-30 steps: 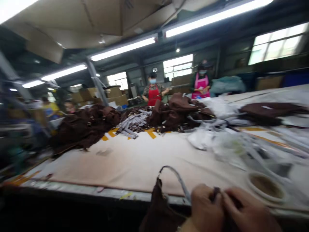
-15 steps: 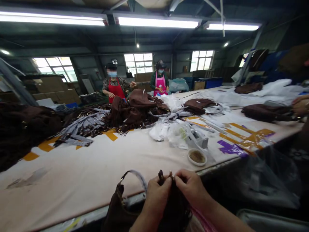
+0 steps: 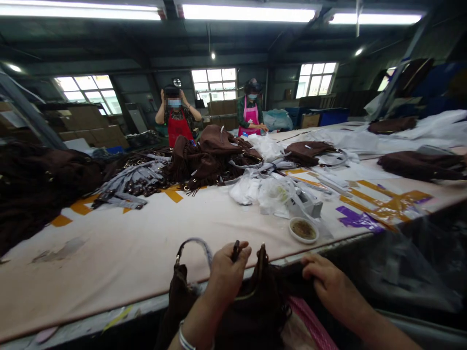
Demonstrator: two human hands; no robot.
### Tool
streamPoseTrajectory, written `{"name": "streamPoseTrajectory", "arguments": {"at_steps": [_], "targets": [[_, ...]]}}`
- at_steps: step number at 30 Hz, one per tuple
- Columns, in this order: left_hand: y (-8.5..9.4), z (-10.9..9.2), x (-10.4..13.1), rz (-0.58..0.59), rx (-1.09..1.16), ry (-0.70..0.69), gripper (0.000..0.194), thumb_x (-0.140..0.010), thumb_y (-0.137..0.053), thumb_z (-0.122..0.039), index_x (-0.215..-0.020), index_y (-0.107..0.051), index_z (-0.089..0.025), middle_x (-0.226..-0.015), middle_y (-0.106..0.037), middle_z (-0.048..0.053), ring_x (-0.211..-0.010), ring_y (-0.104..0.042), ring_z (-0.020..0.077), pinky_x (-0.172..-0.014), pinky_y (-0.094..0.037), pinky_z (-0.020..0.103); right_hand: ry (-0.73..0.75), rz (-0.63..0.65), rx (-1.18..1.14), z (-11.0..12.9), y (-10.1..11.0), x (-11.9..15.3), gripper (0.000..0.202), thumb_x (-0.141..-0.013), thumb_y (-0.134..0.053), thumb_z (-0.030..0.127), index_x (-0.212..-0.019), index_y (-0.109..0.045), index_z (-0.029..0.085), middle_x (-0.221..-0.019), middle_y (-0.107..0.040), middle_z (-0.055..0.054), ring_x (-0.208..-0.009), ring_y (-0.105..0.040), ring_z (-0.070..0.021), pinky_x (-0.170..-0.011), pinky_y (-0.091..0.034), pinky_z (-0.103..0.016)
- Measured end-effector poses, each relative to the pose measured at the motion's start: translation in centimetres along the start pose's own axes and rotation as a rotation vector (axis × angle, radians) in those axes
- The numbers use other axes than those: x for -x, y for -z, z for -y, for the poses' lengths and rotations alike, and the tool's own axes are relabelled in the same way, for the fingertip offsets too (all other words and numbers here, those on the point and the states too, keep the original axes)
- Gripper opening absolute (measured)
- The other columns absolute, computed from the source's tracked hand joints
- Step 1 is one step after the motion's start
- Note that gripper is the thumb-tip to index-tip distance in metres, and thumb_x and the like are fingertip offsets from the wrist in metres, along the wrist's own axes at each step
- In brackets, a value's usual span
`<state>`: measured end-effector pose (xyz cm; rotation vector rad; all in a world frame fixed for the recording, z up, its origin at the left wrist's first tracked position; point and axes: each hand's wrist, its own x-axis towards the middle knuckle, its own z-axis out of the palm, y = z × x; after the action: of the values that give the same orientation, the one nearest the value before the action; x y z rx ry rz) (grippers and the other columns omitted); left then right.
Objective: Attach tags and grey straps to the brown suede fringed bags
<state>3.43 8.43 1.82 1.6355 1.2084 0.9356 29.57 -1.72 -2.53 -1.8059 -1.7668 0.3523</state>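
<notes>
A dark brown bag [image 3: 255, 311] hangs at the table's front edge, its top partly open, with a grey-wrapped handle [image 3: 197, 241] arching at its left. My left hand [image 3: 230, 265] is closed round a small dark strap end [image 3: 235, 250] that sticks up between thumb and fingers. Right of the bag, my right hand [image 3: 323, 274] is raised apart from it, fingers curled together; whether they pinch something is too small to tell. A brown upright strap piece with a metal tip [image 3: 261, 257] stands between the hands.
Across the table [image 3: 146, 253] lie a heap of brown bags [image 3: 215, 150], grey-wrapped straps [image 3: 134, 177], clear plastic bags [image 3: 273, 194] and a white dish with brown contents [image 3: 303, 230]. Two people in aprons [image 3: 179, 127] [image 3: 251, 114] stand beyond it.
My right hand has let go at the bag's top and moved right. My left hand has shifted slightly left. One person across the table has raised both hands to the head.
</notes>
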Motion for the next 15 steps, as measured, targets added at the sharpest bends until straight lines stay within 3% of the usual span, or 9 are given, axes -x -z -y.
{"name": "streamPoseTrajectory", "arguments": {"at_steps": [4,7,11,15], "targets": [[3.3,-0.5,-0.3,-0.05,-0.407,-0.313,0.036,-0.095,-0.049,-0.042,-0.107,-0.071,-0.016,-0.096,-0.071,0.012,-0.091,-0.066,0.0242,-0.084,-0.052,0.038,-0.034,0.195,0.186,-1.5,-0.6,1.6,0.021,-0.084,-0.052,0.025,-0.077,-0.072,0.025,-0.077,-0.071,-0.004,-0.079,-0.067,-0.025,-0.076,-0.048,-0.038],[4.4,-1.0,0.6,-0.015,-0.615,-0.358,0.045,-0.093,-0.053,-0.045,-0.126,-0.062,-0.015,-0.102,-0.068,0.013,-0.092,-0.065,0.026,-0.085,-0.052,0.04,-0.097,0.341,0.145,-1.0,-1.5,1.9,0.028,-0.091,-0.046,0.028,-0.09,-0.074,0.028,-0.086,-0.076,-0.004,-0.084,-0.071,-0.0255,-0.076,-0.051,-0.039],[4.7,-1.2,2.2,0.159,-0.641,-0.328,0.055,-0.094,-0.051,-0.046,-0.141,-0.049,-0.018,-0.113,-0.066,0.013,-0.099,-0.065,0.0268,-0.087,-0.053,0.041,-0.012,0.202,-0.004,0.4,-1.9,1.1,0.035,-0.088,-0.042,0.016,-0.108,-0.07,0.023,-0.106,-0.075,-0.006,-0.1,-0.07,-0.023,-0.088,-0.052,-0.036],[5.0,0.2,2.5,0.153,-0.58,-0.246,0.047,-0.095,-0.05,-0.042,-0.136,-0.054,-0.018,-0.117,-0.067,0.013,-0.102,-0.065,0.0256,-0.092,-0.052,0.04,-0.011,0.105,-0.058,2.2,-1.4,0.1,0.028,-0.095,-0.045,0.03,-0.104,-0.07,0.022,-0.099,-0.076,-0.006,-0.09,-0.071,-0.0238,-0.083,-0.054,-0.037]]}}
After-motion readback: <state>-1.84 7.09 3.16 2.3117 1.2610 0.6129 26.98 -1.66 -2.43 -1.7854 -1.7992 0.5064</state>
